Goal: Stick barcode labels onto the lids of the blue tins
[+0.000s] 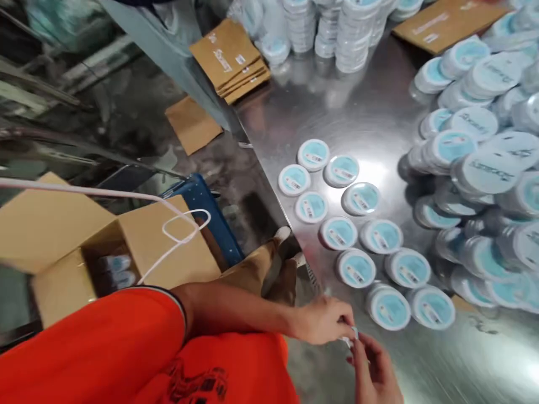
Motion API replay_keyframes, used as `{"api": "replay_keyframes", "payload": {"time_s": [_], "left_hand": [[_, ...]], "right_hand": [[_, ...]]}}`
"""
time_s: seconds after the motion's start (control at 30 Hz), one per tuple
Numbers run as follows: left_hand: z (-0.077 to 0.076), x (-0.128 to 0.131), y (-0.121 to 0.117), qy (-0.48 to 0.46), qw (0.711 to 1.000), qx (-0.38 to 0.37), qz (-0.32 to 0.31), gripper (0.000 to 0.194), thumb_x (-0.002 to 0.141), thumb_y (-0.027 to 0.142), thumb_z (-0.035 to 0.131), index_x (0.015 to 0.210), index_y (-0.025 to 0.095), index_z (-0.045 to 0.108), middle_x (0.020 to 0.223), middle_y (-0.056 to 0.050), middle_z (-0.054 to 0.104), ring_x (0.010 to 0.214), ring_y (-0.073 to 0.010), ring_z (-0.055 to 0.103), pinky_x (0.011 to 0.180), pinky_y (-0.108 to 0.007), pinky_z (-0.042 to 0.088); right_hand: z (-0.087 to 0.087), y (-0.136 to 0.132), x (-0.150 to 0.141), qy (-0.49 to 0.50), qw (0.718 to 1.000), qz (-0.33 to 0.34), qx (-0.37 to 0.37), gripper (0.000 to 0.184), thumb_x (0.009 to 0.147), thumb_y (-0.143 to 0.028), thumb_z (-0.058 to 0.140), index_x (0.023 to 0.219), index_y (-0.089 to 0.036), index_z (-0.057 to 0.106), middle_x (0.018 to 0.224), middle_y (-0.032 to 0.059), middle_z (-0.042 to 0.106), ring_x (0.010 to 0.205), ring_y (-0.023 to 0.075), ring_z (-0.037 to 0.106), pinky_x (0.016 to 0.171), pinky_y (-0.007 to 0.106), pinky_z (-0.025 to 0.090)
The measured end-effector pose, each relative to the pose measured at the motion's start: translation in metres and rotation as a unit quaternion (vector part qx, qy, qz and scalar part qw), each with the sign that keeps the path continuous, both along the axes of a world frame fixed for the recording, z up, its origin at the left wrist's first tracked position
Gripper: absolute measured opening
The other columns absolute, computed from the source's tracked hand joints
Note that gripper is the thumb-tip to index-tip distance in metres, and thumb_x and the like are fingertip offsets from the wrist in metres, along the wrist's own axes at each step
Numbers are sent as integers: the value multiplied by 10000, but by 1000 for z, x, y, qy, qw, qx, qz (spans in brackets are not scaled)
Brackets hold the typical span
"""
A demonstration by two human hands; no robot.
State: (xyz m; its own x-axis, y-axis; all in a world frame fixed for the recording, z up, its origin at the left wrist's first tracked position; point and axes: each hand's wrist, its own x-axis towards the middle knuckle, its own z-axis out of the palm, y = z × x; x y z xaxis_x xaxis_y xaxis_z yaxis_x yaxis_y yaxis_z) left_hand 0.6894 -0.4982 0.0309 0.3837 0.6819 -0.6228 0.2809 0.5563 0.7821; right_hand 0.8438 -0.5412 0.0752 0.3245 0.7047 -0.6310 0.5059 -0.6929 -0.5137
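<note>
My left hand [326, 318] reaches in over the table's front edge, its fingers closed in a pinch. Between its fingertips and those of my right hand [376, 371] is a small white-and-blue piece [350, 336], too small and too covered to name. My right hand comes up from the bottom, thumb and fingers also pinched at that piece. Just beyond the hands, round containers with light-blue lids stand in two rough rows; a stacked one [388, 306] and another [432, 307] are nearest. Small barcode labels show on their lids.
The steel table [290, 118] carries crowded stacks of similar containers [484, 168] at right and wrapped stacks [351, 39] at the back. Brown cardboard pieces [225, 53] lie at the corner. On the left are an open carton [168, 241], a white cord [185, 241] and a blue case [214, 219].
</note>
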Motion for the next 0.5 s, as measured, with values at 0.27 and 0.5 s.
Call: {"api": "replay_keyframes", "payload": {"time_s": [0.27,0.5], "left_hand": [[2,12,8,8,1000,-12,5,173,792,317,787,744,180,693,665,9,654,673,-156,586,626,-252,400],[1,23,16,-27,994,-87,58,285,780,402,774,734,172,612,617,45,574,522,-113,551,519,-226,367]], "right_hand": [[-1,7,24,5,998,52,23,436,839,-691,555,871,-272,674,816,8,714,721,220,684,671,311,542],[-11,16,40,96,995,-1,7,461,851,-661,591,987,-233,692,871,40,752,751,234,714,649,313,561]]}}
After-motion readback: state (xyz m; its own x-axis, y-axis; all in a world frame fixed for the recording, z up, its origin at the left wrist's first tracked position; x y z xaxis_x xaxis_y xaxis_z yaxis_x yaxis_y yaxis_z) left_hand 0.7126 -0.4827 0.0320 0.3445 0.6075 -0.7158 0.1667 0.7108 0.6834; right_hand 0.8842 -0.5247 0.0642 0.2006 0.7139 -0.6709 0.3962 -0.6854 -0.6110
